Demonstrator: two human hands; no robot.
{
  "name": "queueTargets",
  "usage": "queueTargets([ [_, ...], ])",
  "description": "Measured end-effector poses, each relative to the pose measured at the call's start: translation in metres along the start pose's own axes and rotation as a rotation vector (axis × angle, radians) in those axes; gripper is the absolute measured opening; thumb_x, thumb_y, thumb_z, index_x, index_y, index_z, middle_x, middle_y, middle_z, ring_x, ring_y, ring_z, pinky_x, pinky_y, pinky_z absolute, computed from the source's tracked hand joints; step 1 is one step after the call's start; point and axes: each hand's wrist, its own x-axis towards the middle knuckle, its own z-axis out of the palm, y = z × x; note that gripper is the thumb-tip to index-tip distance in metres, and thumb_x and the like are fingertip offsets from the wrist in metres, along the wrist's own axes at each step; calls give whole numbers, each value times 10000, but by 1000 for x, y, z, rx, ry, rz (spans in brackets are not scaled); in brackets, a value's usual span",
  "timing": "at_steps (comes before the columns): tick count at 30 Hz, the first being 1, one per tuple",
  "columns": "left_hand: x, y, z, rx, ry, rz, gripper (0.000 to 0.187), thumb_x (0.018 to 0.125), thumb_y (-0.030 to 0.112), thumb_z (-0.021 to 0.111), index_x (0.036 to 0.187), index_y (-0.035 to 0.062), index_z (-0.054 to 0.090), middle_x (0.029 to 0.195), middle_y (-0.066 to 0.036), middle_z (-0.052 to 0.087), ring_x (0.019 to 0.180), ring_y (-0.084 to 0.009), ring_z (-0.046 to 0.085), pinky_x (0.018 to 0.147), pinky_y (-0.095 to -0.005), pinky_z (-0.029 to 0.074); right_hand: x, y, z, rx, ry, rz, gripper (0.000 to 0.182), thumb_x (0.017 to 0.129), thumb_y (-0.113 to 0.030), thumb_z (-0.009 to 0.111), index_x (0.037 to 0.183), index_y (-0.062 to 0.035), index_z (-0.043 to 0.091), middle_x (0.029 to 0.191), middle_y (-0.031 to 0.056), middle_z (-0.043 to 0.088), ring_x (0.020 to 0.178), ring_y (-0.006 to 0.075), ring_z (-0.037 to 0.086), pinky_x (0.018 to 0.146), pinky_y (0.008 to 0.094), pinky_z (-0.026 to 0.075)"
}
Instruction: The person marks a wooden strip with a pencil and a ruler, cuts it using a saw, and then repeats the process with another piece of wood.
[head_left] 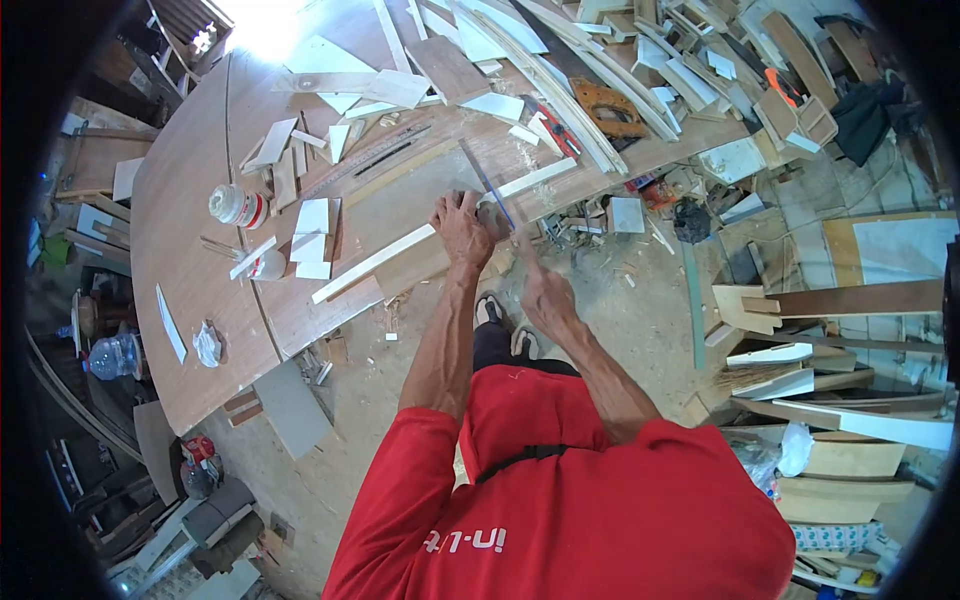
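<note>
My left hand point(465, 232) presses down on a long white-faced wood strip point(375, 263) at the near edge of the workbench, its fingers curled over it. The strip runs on past the hand to the upper right. Across it, just right of my left fingers, lies a thin saw blade point(487, 185) with a bluish edge. My right hand point(550, 300), below the bench edge, is closed around the near end of this blade; motion smears the fingers and hides the grip. A flat grey-brown board point(395, 200) lies under and behind the strip.
The workbench point(190, 130) carries a white jar point(238, 206), white-faced offcuts point(312, 235), a ruler point(350, 165) and a handsaw with a wooden handle point(608, 108). Long strips and scraps pile up at the back. Boards point(860, 300) lean at the right, and offcuts litter the floor.
</note>
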Motion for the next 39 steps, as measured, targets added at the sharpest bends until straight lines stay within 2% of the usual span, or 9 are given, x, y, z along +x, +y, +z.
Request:
queueTargets([
  [5, -2, 2, 0, 2, 13, 12, 189, 781, 196, 625, 948, 108, 625, 1019, -103, 517, 1034, -302, 459, 885, -443, 316, 20, 9, 10, 44, 1, -2, 836, 761, -5, 473, 1516, -94, 126, 639, 266, 581, 571, 436, 584, 535, 514, 435],
  [7, -1, 3, -3, 7, -2, -7, 224, 774, 183, 643, 987, 114, 645, 1034, -89, 561, 1025, -294, 476, 880, -442, 326, 20, 10, 13, 101, 4, -22, 891, 751, -27, 544, 1522, -130, 110, 696, 285, 606, 633, 438, 617, 573, 522, 467],
  [10, -1, 2, -3, 11, -25, -16, 242, 768, 181, 643, 1001, 114, 644, 1046, -100, 555, 1035, -300, 472, 882, -444, 326, -9, 15, 10, 36, 13, -5, 896, 755, -26, 537, 1525, -138, 92, 710, 277, 613, 641, 437, 618, 575, 520, 463],
  [13, -2, 4, -2, 15, 31, -2, 248, 762, 172, 641, 1002, 112, 641, 1052, -112, 550, 1044, -309, 468, 879, -449, 325, 24, 18, 15, 70, 0, -40, 910, 763, -36, 536, 1531, -160, 63, 723, 266, 625, 646, 438, 619, 580, 519, 465],
  [19, -1, 2, -3, 29, -13, -8, 234, 765, 162, 628, 993, 113, 641, 1034, -116, 546, 1039, -311, 469, 873, -456, 324, -13, 15, 8, 43, -47, 21, 874, 771, -41, 516, 1525, -115, 79, 715, 268, 623, 635, 441, 617, 582, 518, 470],
  [26, -1, 5, -3, -11, 17, -3, 201, 788, 181, 626, 974, 108, 641, 1026, -109, 545, 1035, -308, 470, 879, -450, 326, 22, 3, 3, 23, 10, -10, 880, 764, -56, 537, 1522, -117, 95, 689, 265, 620, 637, 464, 613, 587, 516, 478],
  [29, -4, 2, -3, 4, 10, -22, 197, 793, 199, 630, 967, 109, 639, 1026, -100, 547, 1034, -304, 470, 881, -443, 327, 10, -11, -16, -47, -190, 114, 866, 768, -76, 534, 1518, -102, 103, 708, 293, 615, 656, 487, 608, 606, 528, 477],
  [37, -2, 6, -4, -21, 9, -1, 187, 810, 196, 598, 965, 93, 619, 1014, -104, 519, 1036, -305, 452, 895, -450, 315, 6, -21, -26, -66, -109, 83, 765, 801, -32, 462, 1502, -105, 165, 687, 310, 595, 663, 472, 611, 612, 537, 449],
  [39, -5, 4, -3, -12, 17, 0, 183, 814, 199, 599, 961, 92, 620, 1015, -102, 519, 1040, -306, 452, 898, -453, 315, 25, -16, -19, -38, -126, 76, 823, 779, -50, 502, 1511, -101, 129, 722, 315, 607, 684, 485, 611, 635, 545, 459],
])
